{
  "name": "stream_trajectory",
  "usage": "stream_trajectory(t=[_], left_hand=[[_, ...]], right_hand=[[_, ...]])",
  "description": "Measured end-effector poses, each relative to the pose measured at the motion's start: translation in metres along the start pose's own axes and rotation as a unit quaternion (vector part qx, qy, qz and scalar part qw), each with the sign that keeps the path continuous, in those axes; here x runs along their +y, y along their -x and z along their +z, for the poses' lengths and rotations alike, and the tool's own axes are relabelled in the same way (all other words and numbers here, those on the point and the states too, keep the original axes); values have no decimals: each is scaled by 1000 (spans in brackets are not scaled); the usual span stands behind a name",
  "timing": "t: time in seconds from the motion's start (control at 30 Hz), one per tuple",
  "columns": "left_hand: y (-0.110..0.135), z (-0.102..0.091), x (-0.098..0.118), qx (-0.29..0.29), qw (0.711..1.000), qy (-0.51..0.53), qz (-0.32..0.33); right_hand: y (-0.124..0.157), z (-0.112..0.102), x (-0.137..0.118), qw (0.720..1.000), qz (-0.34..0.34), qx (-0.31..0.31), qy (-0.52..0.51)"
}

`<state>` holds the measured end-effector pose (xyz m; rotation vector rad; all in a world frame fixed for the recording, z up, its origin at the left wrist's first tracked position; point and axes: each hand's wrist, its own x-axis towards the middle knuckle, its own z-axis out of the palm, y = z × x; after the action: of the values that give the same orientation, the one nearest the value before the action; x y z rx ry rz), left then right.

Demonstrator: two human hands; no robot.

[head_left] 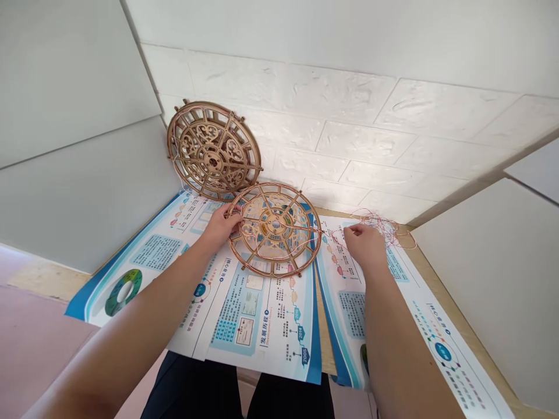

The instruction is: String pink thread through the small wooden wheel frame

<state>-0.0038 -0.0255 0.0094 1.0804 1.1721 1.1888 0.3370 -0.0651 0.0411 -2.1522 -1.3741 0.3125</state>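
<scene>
Head view: printed posters [279, 326] on a counter [326, 343], a round wooden frame [273, 222] above them, two hands at work.
The left hand [221, 226] has its grip clasped on the frame's left rim, arm reaching forward; the right hand [369, 247] curls its fingertips together beside tangled wire [388, 226], whether pinching a strand I cannot tell. The frame is between both hands.
</scene>
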Motion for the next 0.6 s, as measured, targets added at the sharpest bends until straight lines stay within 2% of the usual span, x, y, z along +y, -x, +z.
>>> stream_trajectory(t=[0.2,0.3,0.4,0.6], left_hand=[[0,2,1,0,1000,12,-5],[0,2,1,0,1000,12,-11],[-1,2,1,0,1000,10,-11],[0,3,2,-3,1000,16,-9]], right_hand=[[-2,10,8,995,-42,-57,68],[-1,13,6,991,-42,-78,96],[-1,16,4,992,-39,-74,93],[0,22,2,993,-77,-51,69]])
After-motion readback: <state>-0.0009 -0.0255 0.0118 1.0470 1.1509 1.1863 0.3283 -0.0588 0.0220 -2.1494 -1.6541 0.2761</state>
